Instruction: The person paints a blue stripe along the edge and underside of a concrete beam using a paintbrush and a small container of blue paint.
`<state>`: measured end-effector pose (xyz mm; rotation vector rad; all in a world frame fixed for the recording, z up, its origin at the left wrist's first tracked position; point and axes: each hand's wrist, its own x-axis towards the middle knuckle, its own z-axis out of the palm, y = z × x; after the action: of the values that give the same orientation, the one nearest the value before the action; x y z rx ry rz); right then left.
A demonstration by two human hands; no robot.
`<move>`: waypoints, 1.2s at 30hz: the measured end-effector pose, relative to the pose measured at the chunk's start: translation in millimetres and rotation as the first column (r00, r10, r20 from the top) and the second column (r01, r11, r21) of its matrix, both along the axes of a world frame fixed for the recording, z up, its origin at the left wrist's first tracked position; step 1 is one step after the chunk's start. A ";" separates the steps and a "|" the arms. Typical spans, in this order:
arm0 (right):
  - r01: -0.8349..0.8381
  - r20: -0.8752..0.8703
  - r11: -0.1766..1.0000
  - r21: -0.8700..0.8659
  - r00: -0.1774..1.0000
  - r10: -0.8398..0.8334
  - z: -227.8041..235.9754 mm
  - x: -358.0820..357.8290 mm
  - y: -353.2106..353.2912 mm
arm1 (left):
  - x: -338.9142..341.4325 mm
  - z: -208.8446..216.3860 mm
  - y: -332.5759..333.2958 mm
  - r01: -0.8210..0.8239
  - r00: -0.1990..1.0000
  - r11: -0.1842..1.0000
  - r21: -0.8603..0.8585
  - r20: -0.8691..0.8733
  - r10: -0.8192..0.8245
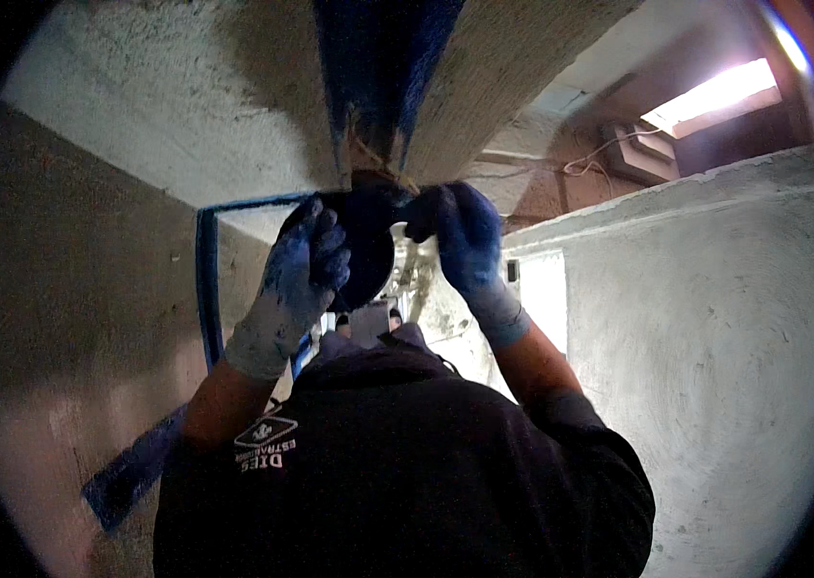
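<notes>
Both hands wear pale work gloves smeared with blue. My left hand [306, 255] is closed, fingers curled, at the left side of a dark blue, round-edged container [368, 255] that looks like a paint pot. To its upper right, my right hand [465, 236] is closed too, fingers bent inward at the container's top; what they hold is lost in shadow. Just above the container, the lower end of a wide dark blue painted strip [388, 67] meets a rough pale wall surface. A thin stringy strand [378, 159] crosses that end.
A blue-painted edge [207, 279] runs along the left, and a dark blue band [132, 472] lies lower left. On the right stands a pale plastered wall [706, 356]. Beyond it are a bright window opening [715, 96] and a loose cable [590, 166].
</notes>
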<state>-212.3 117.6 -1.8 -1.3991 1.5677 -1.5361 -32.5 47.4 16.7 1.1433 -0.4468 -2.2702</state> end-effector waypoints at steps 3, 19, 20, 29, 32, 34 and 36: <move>-0.205 0.089 0.973 0.107 0.977 0.196 -21.7 20.0 -29.9 | 3.1 -20.3 -5.5 0.036 0.997 0.989 -0.145 -0.060 -0.045; -0.081 -0.109 0.978 0.193 0.989 0.104 -11.5 11.2 -17.4 | 4.6 -23.9 -20.7 0.147 0.902 0.988 -0.049 -0.404 -0.154; -0.059 -0.045 0.989 0.138 0.997 0.066 -11.6 16.2 -10.4 | 6.5 -30.9 -23.1 0.153 0.883 0.987 -0.049 -0.443 -0.158; 0.046 -0.320 0.960 -0.278 0.937 -0.138 -4.6 12.5 -10.0 | 5.6 -32.9 -18.6 0.028 0.958 1.000 0.004 -0.286 -0.026; -0.034 -0.354 0.896 -0.443 0.925 -0.140 11.7 10.6 -32.0 | 10.2 -34.3 -18.2 0.058 0.944 0.998 0.005 -0.326 -0.053; -0.035 -0.413 0.817 -0.575 0.875 -0.253 21.6 11.4 -52.2 | 11.0 -32.7 -18.1 0.059 0.958 0.998 0.018 -0.282 -0.052; -0.074 -0.433 0.725 -0.685 0.841 -0.324 22.1 5.9 -73.7 | 12.3 -28.7 -16.8 0.043 0.971 0.999 0.029 -0.236 -0.035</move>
<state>-206.4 43.9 20.3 -2.3395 1.4533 -2.0690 -20.2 30.7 -12.0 0.8726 -0.3410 -2.4189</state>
